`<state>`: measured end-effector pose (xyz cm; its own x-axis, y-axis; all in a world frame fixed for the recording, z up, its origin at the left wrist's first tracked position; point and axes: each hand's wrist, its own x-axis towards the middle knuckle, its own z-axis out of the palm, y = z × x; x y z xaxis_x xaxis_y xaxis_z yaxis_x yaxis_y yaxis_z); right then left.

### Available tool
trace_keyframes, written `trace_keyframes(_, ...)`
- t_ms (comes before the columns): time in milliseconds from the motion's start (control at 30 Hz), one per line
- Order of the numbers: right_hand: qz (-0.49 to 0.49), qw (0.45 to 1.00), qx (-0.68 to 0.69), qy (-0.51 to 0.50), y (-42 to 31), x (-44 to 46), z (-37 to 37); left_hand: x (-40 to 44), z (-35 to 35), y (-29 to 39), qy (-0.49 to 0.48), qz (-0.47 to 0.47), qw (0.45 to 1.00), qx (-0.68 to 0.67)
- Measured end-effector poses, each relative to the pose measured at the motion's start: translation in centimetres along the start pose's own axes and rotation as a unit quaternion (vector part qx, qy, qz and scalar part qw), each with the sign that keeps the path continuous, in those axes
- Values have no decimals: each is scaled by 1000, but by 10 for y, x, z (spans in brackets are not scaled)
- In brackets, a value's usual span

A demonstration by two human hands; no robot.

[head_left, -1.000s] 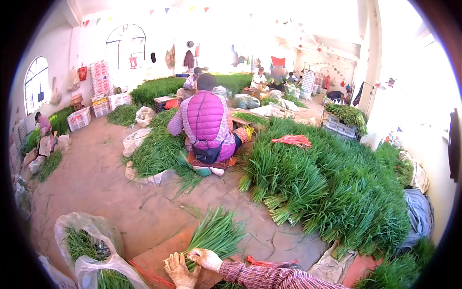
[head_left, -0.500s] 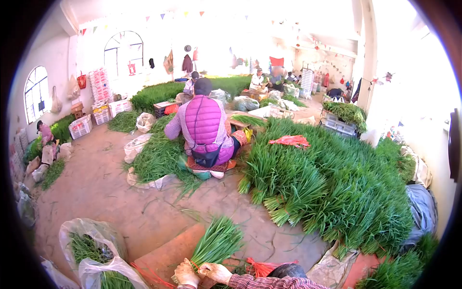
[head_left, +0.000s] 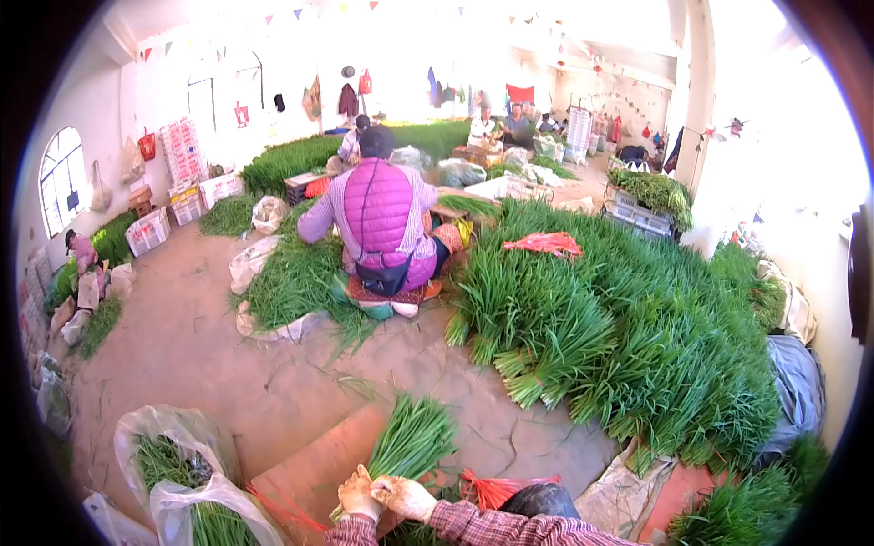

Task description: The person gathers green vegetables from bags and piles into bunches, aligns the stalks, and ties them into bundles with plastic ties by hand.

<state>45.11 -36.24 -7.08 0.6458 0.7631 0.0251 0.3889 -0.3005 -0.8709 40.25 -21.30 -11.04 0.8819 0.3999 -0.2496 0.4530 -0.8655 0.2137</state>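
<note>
My left hand [head_left: 359,496] grips the stem end of the bundle [head_left: 415,442]; my right hand [head_left: 404,499] touches it, fingers curled, whatever they pinch hidden. The bundle is green, its long, thin leaves fanning loosely, over the right edge of the board [head_left: 314,460]. Its long axis slants, tips pointing away from me and rightward.

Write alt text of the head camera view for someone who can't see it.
Left hand and right hand meet at the base of a green-stalk bunch. Beyond, a person in a purple vest sits facing away, near a large heap of green bundles.
</note>
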Motion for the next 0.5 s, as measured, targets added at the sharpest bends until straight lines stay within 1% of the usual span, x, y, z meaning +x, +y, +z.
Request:
trace_keyframes(67,6,999,26,21,-3,-8,-14,-7,-16,12,-29,-31,999,-6)
trace_keyframes(100,-2,995,93,21,4,-8,-19,-17,-25,18,-5,-27,999,-24)
trace_keyframes(133,-3,986,164,22,10,-11,-18,-19,-8,17,47,-13,999,-4)
trace_keyframes(167,12,992,121,33,-1,-7,-21,-23,7,23,103,-21,994,-36)
trace_keyframes(200,23,995,80,49,-14,3,-21,-28,15,28,118,-30,985,-122)
trace_keyframes(267,-16,997,72,25,-31,26,-7,-34,22,44,173,-110,958,-199)
trace_keyframes(300,-3,997,63,-42,-30,35,0,-21,33,32,172,-113,960,-190)
trace_keyframes(333,-5,996,68,-52,-32,36,-1,-8,31,25,210,-16,975,-70)
trace_keyframes(367,-48,997,52,-33,-32,35,-5,-11,33,16,172,16,984,-47)
trace_keyframes(400,-88,995,39,-14,-31,32,-11,-20,15,16,136,49,989,-26)
trace_keyframes(433,-87,995,46,-26,-36,23,-26,-16,5,13,42,9,999,-33)
trace_keyframes(467,-66,998,-2,6,-34,18,-32,-14,0,9,-51,-29,998,-39)
trace_keyframes(500,-3,999,-42,-16,-36,5,-42,-18,-13,13,2,-3,992,-129)
